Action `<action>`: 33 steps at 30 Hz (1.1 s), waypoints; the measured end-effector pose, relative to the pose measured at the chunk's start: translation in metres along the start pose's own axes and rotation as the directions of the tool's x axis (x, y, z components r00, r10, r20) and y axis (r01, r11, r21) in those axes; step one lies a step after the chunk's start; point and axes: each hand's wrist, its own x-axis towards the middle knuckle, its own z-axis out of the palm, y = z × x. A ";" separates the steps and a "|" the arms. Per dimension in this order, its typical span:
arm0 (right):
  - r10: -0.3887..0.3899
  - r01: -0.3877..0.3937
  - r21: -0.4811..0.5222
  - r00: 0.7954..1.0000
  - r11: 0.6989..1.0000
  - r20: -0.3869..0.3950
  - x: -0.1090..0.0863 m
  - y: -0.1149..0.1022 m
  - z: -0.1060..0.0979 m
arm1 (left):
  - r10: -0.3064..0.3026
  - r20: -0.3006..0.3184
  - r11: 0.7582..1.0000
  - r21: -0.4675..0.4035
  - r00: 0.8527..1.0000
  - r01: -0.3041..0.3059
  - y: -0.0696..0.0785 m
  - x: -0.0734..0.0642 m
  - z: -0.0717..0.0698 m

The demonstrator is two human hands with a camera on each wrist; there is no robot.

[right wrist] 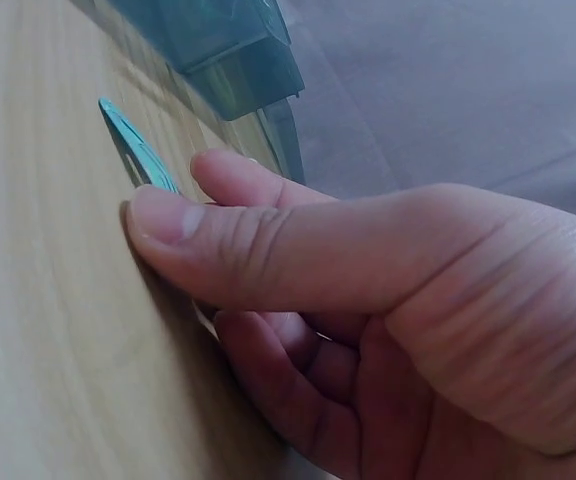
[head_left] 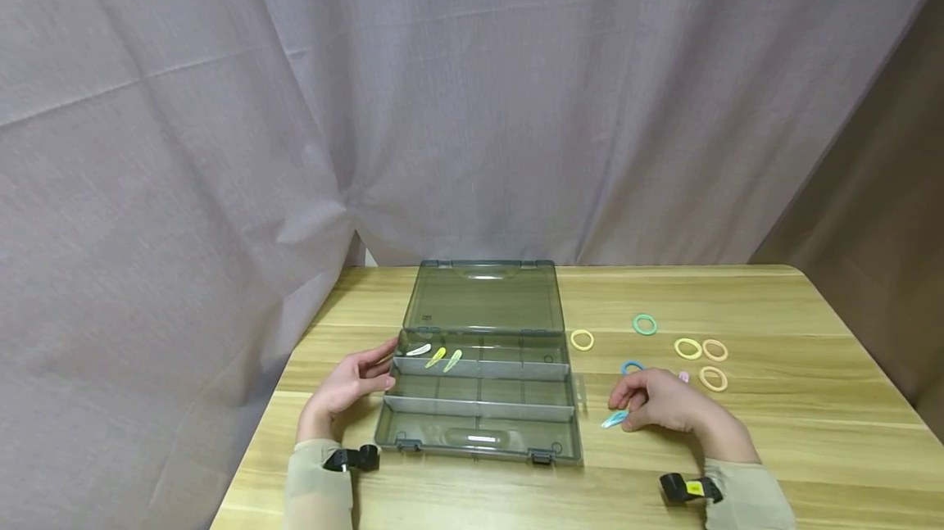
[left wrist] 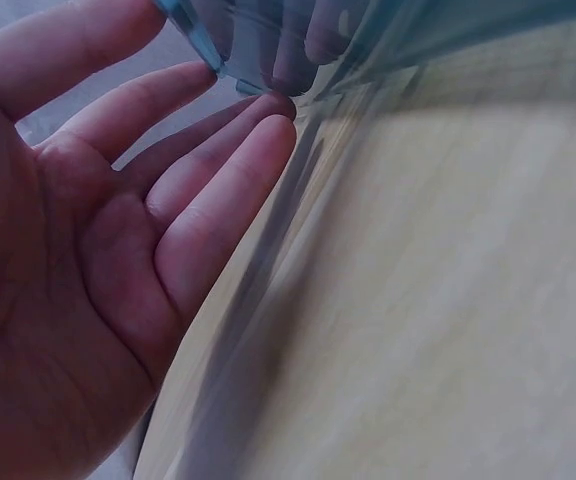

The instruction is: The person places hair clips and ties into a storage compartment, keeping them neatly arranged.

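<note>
You are pinching the turquoise clip [head_left: 614,419] between thumb and fingers of your right hand [head_left: 664,401], low over the worktop [head_left: 472,505], at three o'clock from the grey box [head_left: 435,388]. Your left hand [head_left: 342,382] is touching the box's nine o'clock wall with extended fingers, not clenching. You seem to be sorting clips: the white clip [head_left: 419,350], yellow clip [head_left: 436,358] and pale green clip [head_left: 453,361] are lying in the far row, toward eleven o'clock. The next move probably calls for keeping that pinch, clearing the wall and heading toward ten o'clock. The lid [head_left: 483,296] is showing a dark marking [head_left: 427,318] near its eight o'clock corner, too small for reading; the yellow label [head_left: 694,488] at your right wrist is also unreadable.
</note>
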 end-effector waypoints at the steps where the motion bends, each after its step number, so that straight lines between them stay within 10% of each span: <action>1: 0.000 0.000 0.000 1.000 1.000 0.000 0.000 0.000 0.000 | -0.001 -0.001 1.000 0.001 1.000 0.001 0.000 0.000 0.000; 33: -0.010 0.009 -0.022 1.000 1.000 -0.020 0.001 0.006 0.001 | -0.009 0.003 1.000 0.006 1.000 0.009 -0.001 -0.003 0.001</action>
